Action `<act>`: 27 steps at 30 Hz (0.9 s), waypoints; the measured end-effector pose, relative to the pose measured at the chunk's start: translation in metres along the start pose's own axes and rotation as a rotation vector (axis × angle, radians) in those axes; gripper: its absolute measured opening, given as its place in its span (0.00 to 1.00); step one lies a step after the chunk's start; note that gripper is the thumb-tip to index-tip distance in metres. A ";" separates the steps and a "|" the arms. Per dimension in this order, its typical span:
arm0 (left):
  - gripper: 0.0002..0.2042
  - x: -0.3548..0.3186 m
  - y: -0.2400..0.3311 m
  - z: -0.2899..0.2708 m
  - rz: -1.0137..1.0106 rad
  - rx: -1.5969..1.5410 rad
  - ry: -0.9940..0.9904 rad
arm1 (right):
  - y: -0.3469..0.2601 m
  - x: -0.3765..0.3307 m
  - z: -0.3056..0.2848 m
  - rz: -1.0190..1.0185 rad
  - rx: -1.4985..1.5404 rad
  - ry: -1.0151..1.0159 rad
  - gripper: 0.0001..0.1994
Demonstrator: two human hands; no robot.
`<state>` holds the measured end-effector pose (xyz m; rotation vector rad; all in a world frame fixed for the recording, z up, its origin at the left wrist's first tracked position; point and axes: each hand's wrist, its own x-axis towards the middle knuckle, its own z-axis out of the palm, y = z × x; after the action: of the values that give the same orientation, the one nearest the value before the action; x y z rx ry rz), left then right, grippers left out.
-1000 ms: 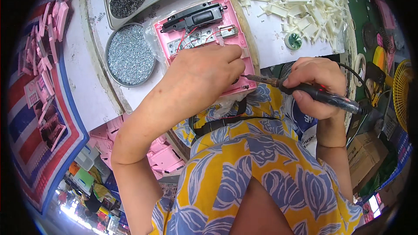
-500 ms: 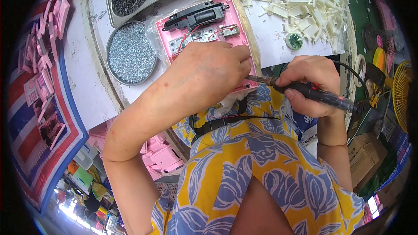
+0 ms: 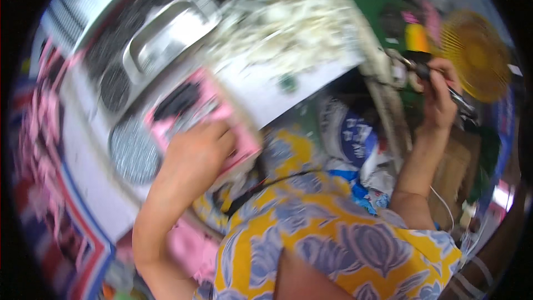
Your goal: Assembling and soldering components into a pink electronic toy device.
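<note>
We see the white worktop (image 3: pixel 288 97) ending in a slanted near edge that runs from the pink casing (image 3: pixel 202 119) up toward the right, and past that edge the room opens onto a cluttered drop filled with a blue and white bag (image 3: pixel 352 133) and crumpled wrappers, so free space for the arms lies mostly on the right. Our left hand (image 3: pixel 197 153) lies palm down on the pink casing at the near edge of the worktop, fingers curled over its lower part and pressing it, the forearm coming up from the lower left. Our right hand (image 3: pixel 438 97) is raised well off to the right, clear of the worktop, its fingers clenched around the dark handle of a slim tool (image 3: pixel 438 80) that points up and left, the forearm rising nearly straight from the flowered yellow and blue garment. The picture is smeared by motion, so fine detail is lost. Just left of the casing sits a round tray of grey screws (image 3: pixel 130 153), behind it a metal tray (image 3: pixel 166 36), and farther back a heap of white plastic pieces (image 3: pixel 277 19). A yellow fan grille (image 3: pixel 474 55) stands just beyond the right hand, and pink parts (image 3: pixel 36 139) line the left rim
</note>
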<state>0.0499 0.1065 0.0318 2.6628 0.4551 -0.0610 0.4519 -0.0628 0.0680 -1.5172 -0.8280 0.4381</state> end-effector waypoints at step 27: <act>0.13 -0.051 0.036 0.054 -0.422 -0.456 0.530 | 0.025 -0.069 0.145 0.102 0.077 -0.602 0.10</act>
<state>0.0151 0.0372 0.0037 2.0723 1.0513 0.5640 0.3094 -0.0106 0.0098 -1.3707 -1.1817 1.0211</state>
